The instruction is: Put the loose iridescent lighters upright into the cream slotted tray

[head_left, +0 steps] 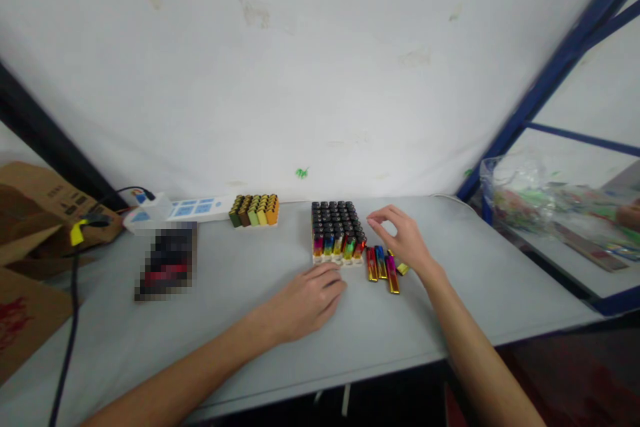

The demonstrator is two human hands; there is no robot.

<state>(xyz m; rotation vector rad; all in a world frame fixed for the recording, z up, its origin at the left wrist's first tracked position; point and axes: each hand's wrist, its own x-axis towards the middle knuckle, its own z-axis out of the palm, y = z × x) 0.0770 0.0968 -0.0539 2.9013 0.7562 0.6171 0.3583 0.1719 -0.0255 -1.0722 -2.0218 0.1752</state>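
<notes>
1. Resting on the table (475, 293), the left hand (315, 297) lies palm down, its fingers loosely bent and released, with no object seen in them. Their tips are right at the front edge of a white tray (353, 261).

2. Standing upright in that tray, just beyond the left fingers, is a block of black-topped lighters (334, 217) in close rows; the front row shows bright bodies — pink, blue, yellow, green and red.

3. Hovering to the right of the block is the right hand (404, 235), thumb and forefinger curved toward each other with their tips close together. Whether anything small is pinched there I cannot tell.

4. Lying below the right fingers, and to the right of the left ones, are loose lighters: a red-and-gold one (371, 264), a blue-and-gold one (381, 263) and a pink-and-gold one (393, 277). A yellowish piece (403, 269) beside them is partly hidden by the right hand.

5. Sitting farther back and to the left of the left fingers is a smaller set of gold-topped lighters (254, 210), with a white power strip (200, 208) beyond it.

6. Spreading farther left of those fingers are a pixelated dark object (170, 260), a black cable (74, 320) and cardboard (30, 327); well right of the right fingers — a clear plastic bag (517, 190) near a blue frame (500, 140).
</notes>
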